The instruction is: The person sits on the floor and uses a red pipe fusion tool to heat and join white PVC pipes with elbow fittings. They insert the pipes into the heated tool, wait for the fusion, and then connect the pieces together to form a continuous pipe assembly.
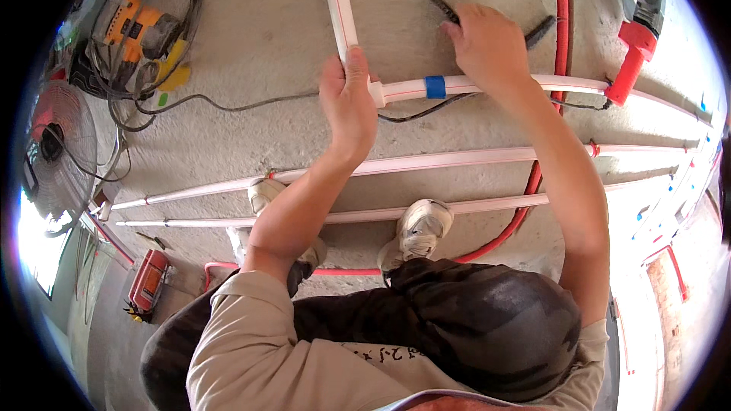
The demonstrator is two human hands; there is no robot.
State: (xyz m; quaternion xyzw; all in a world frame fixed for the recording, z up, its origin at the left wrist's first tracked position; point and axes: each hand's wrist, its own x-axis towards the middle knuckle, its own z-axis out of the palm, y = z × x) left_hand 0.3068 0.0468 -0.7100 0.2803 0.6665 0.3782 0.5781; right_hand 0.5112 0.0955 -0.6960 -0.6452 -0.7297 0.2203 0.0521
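Observation:
My left hand (349, 103) is wrapped round a white plastic pipe (338, 0) with a red stripe, thumb along its upper side. This pipe meets a white fitting (378, 94) beside the hand, and a second white pipe (407, 90) with a blue band (435, 87) runs right from it. Beyond that pipe, my right hand (491, 46) is closed over a dark tool (541, 32), which sticks out on both sides of the fingers. Its middle is hidden, so its kind is unclear.
A red-handled pipe welder (638, 42) lies at the right, near a red conduit (562, 0). Two more white pipes (457, 158) cross the concrete floor by my shoes (422, 228). At left are a yellow power tool (137, 29), coiled cable, a fan (65, 144) and a red case (148, 280).

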